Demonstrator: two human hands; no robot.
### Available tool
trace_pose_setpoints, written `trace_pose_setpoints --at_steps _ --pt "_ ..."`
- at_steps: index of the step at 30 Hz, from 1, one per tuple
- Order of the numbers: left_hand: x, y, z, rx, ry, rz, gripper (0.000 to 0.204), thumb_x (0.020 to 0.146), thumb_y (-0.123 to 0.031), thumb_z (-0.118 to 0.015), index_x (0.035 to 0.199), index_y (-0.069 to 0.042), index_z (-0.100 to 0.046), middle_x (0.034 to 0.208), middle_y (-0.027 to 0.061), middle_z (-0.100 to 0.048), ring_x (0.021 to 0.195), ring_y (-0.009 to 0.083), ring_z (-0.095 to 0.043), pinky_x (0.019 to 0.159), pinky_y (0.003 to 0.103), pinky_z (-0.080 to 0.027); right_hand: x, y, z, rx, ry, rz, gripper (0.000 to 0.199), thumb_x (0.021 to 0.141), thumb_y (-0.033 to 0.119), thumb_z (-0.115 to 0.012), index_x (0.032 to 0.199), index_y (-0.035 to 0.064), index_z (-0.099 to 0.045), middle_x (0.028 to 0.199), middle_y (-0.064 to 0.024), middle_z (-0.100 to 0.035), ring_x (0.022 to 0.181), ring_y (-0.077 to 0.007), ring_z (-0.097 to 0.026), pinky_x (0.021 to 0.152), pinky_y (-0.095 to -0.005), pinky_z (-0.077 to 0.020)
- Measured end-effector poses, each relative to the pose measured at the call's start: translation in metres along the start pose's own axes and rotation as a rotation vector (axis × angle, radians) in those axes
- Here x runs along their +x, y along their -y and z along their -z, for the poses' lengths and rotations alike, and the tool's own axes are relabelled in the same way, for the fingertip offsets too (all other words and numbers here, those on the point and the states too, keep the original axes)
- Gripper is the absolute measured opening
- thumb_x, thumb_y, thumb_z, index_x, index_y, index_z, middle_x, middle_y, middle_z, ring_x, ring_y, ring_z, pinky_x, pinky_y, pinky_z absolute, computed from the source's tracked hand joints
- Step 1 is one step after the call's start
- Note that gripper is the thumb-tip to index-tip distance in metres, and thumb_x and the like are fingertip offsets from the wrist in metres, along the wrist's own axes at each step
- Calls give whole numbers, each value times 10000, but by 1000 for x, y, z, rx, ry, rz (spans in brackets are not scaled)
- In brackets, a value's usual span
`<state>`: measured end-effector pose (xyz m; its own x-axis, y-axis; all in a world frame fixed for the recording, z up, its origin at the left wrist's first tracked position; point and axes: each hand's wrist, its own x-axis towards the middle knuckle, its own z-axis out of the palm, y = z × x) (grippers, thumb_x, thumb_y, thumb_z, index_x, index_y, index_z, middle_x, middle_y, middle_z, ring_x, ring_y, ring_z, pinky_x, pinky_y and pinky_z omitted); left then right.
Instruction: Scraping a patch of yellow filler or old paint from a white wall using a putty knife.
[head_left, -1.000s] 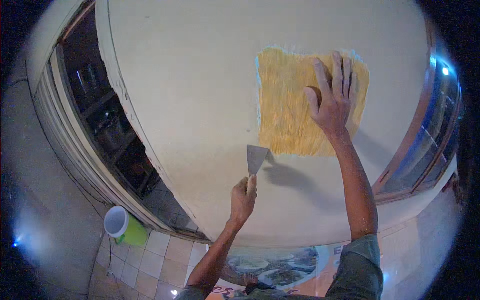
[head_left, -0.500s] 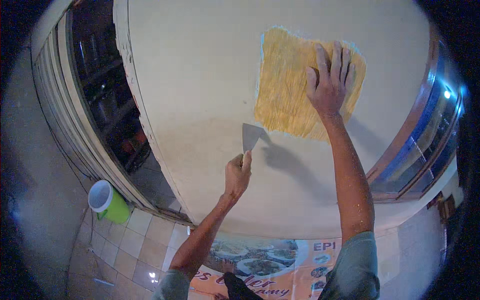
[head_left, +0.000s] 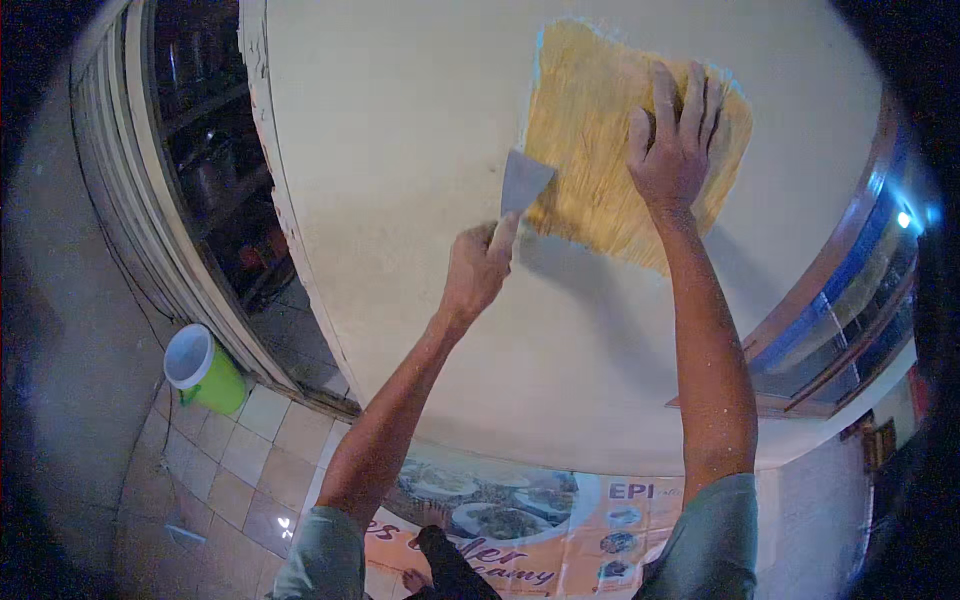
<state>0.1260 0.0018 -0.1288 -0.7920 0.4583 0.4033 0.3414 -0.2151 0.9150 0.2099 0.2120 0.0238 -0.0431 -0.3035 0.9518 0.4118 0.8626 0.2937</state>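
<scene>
On the pale wall point(head_left: 400, 120) in front of me is a yellow-brown, streaky patch point(head_left: 580, 130) with ragged light-blue edges. My right hand point(head_left: 675, 140) lies flat on its right part, fingers spread. My left hand point(head_left: 480, 265) is closed round the handle of a putty knife point(head_left: 527, 183). The knife's wide grey blade points up and overlaps the lower left edge of the patch. Whether the whole blade edge touches the wall, I cannot tell. Shadows of my arm and the knife fall on the wall below the patch.
A green bucket point(head_left: 215, 375) with a pale inside stands on the tiled floor point(head_left: 245, 450) at left. Beside the wall is a dark doorway point(head_left: 215, 150); a framed window point(head_left: 830, 320) is at right. A printed banner point(head_left: 590, 520) covers the floor by my feet.
My left hand has moved the putty knife upward, from below the patch to its lower left edge. My right hand stays flat on the patch. The view has shifted slightly.
</scene>
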Motion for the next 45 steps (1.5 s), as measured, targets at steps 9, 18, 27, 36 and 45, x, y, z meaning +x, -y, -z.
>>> trace_pose_setpoints --at_steps 9,18,27,36,45 --pt "-2 -20 -4 -39 64 127 507 1018 -436 -530 660 -85 -460 578 -34 -432 497 61 -406 437 261 -334 -1 0 0 1 22 3 584 909 324 -604 1474 226 -498 1581 -160 -338 1463 -428 -278 1162 -615 -214" --pt "-11 -15 -1 -103 55 113 539 1006 -466 -537 641 -71 -495 562 -15 -459 473 64 -414 396 269 -323 -3 2 1 -28 43 -24 566 919 348 -602 1463 224 -509 1596 -130 -329 1477 -402 -269 1169 -611 -196" --pt "41 -92 11 -99 92 17 592 999 -513 -513 613 -65 -506 554 1 -478 469 95 -444 432 316 -376 1 3 4 36 24 -37 557 929 350 -587 1466 224 -508 1594 -144 -327 1478 -413 -263 1174 -615 -195" --pt "-29 20 15 14 54 182 587 1022 -489 -500 639 -45 -524 562 -5 -482 500 89 -469 451 298 -391 3 6 12 -2 51 -31 548 930 312 -589 1459 195 -512 1573 -156 -353 1460 -425 -287 1180 -600 -201" --pt "9 -21 9 22 31 51 554 1032 -453 -497 670 -34 -525 558 -13 -463 490 79 -446 443 292 -384 1 -1 6 -8 14 -23 545 925 294 -587 1455 190 -519 1568 -154 -366 1450 -413 -311 1175 -594 -214"
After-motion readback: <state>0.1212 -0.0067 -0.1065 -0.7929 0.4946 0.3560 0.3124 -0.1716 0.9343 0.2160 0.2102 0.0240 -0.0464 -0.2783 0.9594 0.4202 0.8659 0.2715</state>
